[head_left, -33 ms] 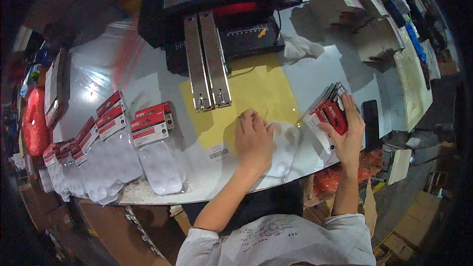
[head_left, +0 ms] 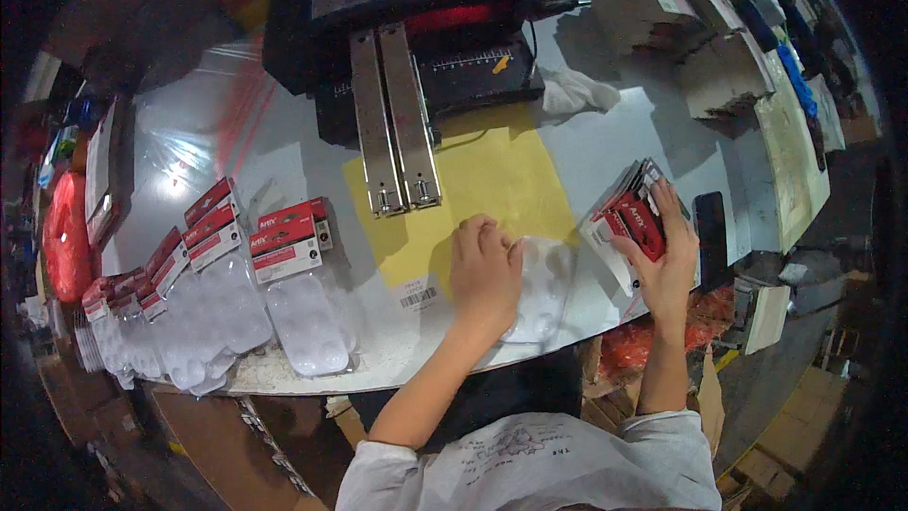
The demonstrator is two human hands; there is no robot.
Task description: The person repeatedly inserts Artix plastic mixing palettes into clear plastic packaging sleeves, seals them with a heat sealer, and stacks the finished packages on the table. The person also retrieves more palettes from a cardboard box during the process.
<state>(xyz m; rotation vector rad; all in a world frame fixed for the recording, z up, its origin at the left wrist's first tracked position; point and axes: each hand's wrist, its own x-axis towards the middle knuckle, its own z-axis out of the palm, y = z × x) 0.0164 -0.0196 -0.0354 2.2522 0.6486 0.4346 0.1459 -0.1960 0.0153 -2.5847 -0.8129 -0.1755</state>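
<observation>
My left hand point(head_left: 486, 274) is curled over the left edge of a clear-white plastic palette point(head_left: 544, 289) with round wells, thumb by its upper corner; its fingertips partly hide that edge. To the right, my right hand point(head_left: 670, 265) grips a fanned stack of red-and-white header cards point(head_left: 619, 232), thumb on the near face and fingers along the far right side. On the left lie white well palettes with red-and-white cards attached: one separate carded palette point(head_left: 307, 322) and an overlapping row of several more point(head_left: 213, 317).
A black machine point(head_left: 426, 47) with two metal rails point(head_left: 397, 123) stands at the back. A yellow sheet point(head_left: 492, 170) lies beneath the rails. A dark phone point(head_left: 710, 227) is right of my right hand. Cardboard stacks point(head_left: 719, 76) and a white cloth point(head_left: 577, 92) sit farther back.
Hardly anything differs. My left hand and the palette have shifted very slightly; the right hand stays on the card stack.
</observation>
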